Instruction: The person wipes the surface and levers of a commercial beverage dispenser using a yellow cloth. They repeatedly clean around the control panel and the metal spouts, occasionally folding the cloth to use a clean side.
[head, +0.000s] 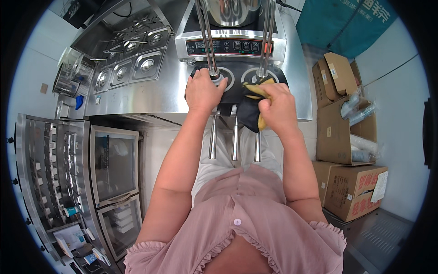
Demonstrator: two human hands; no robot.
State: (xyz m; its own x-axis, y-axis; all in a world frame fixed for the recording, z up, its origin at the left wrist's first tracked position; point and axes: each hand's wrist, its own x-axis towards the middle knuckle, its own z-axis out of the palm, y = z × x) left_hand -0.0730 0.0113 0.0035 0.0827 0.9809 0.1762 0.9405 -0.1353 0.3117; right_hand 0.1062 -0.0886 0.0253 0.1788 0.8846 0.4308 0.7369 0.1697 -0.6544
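A black-topped metal appliance (232,90) with two round light rings stands at the counter's front edge. Metal rods (265,51) rise from the rings, and several polished handles (235,144) point towards me below it. My left hand (204,90) rests on the black top's left part, fingers spread beside the left ring and rod base; its palm side is hidden. My right hand (279,106) grips a black and yellow cloth (250,111), which touches the top by the right ring and hangs over the front edge.
Behind stands an induction cooker (227,47) bearing a steel pot (234,12). Lidded steel pans (146,65) are set in the counter at left. Cardboard boxes (337,130) are stacked at right, a glass-door cabinet (114,164) lower left. A teal bag (342,25) is at upper right.
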